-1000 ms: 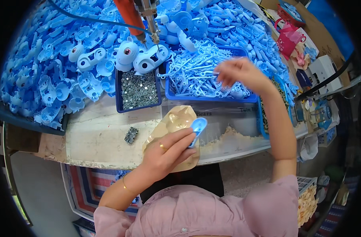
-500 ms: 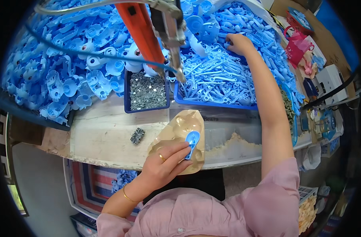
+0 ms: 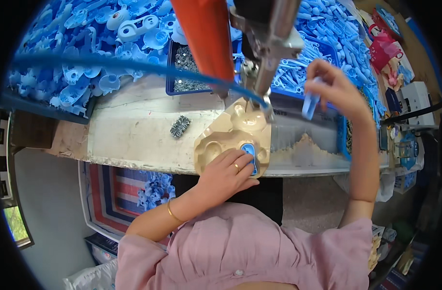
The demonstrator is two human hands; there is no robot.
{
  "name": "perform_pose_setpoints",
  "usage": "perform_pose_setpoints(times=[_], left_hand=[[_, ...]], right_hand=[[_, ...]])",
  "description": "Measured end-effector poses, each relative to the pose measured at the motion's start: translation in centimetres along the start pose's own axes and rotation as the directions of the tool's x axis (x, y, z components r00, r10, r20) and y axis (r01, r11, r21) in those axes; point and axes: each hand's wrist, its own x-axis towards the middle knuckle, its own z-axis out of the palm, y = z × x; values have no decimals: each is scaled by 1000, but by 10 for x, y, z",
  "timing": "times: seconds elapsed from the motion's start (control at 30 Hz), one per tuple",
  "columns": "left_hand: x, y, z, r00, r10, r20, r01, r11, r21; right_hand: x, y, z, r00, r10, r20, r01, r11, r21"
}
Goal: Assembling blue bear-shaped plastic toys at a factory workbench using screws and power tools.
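Note:
A tan moulded fixture (image 3: 254,122) with rounded hollows lies at the near table edge. My left hand (image 3: 225,174), with a ring and a bracelet, has its fingers closed against a small blue plastic piece (image 3: 248,149) in one hollow. Over the table to the right, my right hand (image 3: 344,92) pinches another small, long blue plastic piece (image 3: 310,104), blurred by motion. Above the fixture hangs an orange screwdriver-like tool (image 3: 204,36) next to a metal rod (image 3: 274,53), which hides part of the bins behind.
A dark blue bin of small metal fasteners (image 3: 184,67) stands behind the fixture. Thin blue links (image 3: 288,77) fill a bin at right. Large heaps of blue parts (image 3: 354,41) lie behind. A dark ridged metal block (image 3: 180,126) sits left. A blue hose (image 3: 134,65) crosses the view.
My right hand has come back from the heap at the far right with a blue piece. The left hand's blue piece now sits lower in the fixture's hollow. The whole view has shifted.

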Motion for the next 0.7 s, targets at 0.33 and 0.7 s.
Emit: perform_pose_setpoints(times=[0.33,0.7], left_hand=[[-35,0,-23,920,218,-325,-233,972,-8],[-28,-105,-77,815,-188,-548,266,962,66]], right_hand=[[-10,19,183,904,-417,95,426,899,-100],[-19,8,206,902,-356,245,431,788,-439]])
